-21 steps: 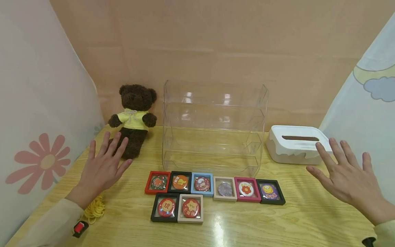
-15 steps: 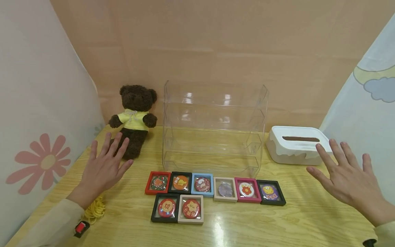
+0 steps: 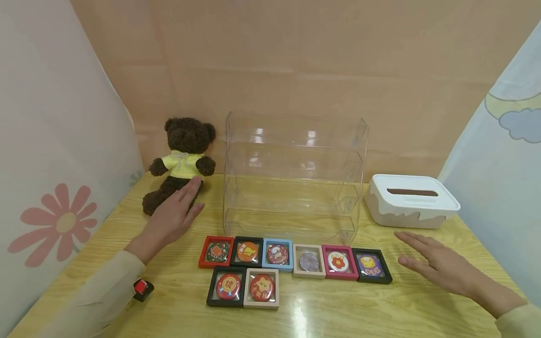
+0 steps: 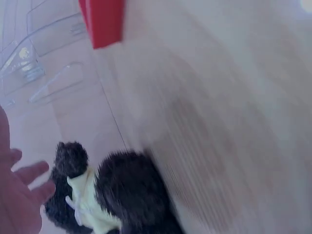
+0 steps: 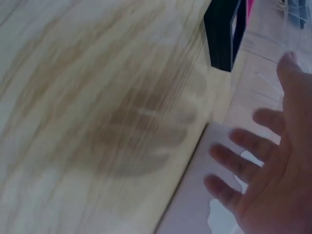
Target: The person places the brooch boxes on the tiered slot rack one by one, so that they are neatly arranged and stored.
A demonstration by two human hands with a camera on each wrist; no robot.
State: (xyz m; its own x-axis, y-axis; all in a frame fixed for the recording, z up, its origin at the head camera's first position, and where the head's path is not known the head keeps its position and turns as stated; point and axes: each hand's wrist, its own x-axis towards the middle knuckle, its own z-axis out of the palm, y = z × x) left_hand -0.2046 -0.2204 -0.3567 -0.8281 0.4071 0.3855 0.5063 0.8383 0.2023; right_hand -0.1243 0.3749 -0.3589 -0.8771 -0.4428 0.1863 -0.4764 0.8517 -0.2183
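My left hand [image 3: 173,216], fingers straight and holding nothing, overlaps the legs of a brown teddy bear [image 3: 188,136] in a yellow top in the head view. Empty too, my right hand [image 3: 439,265] reaches in from the right with extended fingers, near a black frame [image 3: 372,265] with a purple badge. That frame ends a row with red [image 3: 216,251], black, blue [image 3: 277,255], beige [image 3: 309,261] and pink [image 3: 339,262] frames, each around a round badge. Two more, one black [image 3: 226,287] and one beige [image 3: 261,288], sit in front.
Behind the frames stands a clear tiered display rack [image 3: 291,183]. A white tissue box [image 3: 412,202] is at the back right. Patterned cloths hang on both sides, a plain backdrop behind. A strap with a red piece [image 3: 141,287] is on my left wrist.
My left hand has moved right and slightly forward, its sleeve now over the yellow bundle. My right hand has moved left and lower, turning sideways and uncovering the tissue box.
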